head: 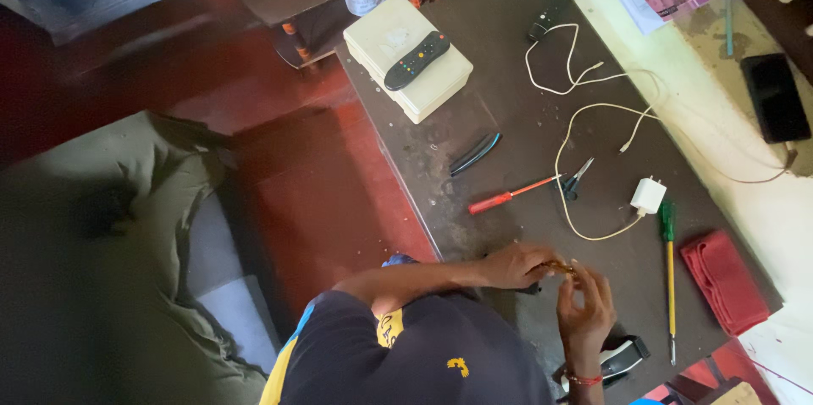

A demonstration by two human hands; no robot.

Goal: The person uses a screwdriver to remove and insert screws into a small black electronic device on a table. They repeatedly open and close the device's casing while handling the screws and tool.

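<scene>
Held piece: a small brownish part [562,268] is pinched between both hands, low over the near edge of the dark table [508,49]; its kind cannot be made out, as it is small and partly covered by fingers.
Left hand [518,264]: it is reached across from the left, with its fingers closed narrowly on the left end of the small part.
Right hand [586,307]: it is raised from below, a red thread worn at the wrist, with its fingertips curled tightly round the right end of the same part.
Progress: the work is judged to be in its middle. The piece is already picked up and handled by fingers alone, while no tool has been taken up; what has been finished on it cannot be told.
Nearest tools: a red-handled screwdriver [508,196] and small scissors [576,178] are laid just above the hands, untouched. A long green-and-yellow screwdriver [669,278] is laid to the right.
Cables: a white charger plug [648,196] with its looped cable is spread between the tools.
Farther off: a folded red cloth [726,282] is set near the right edge. A black remote [417,59] is rested on a cream box [406,66] at the far corner. A black-and-white device [622,356] is seen beside the right wrist.
</scene>
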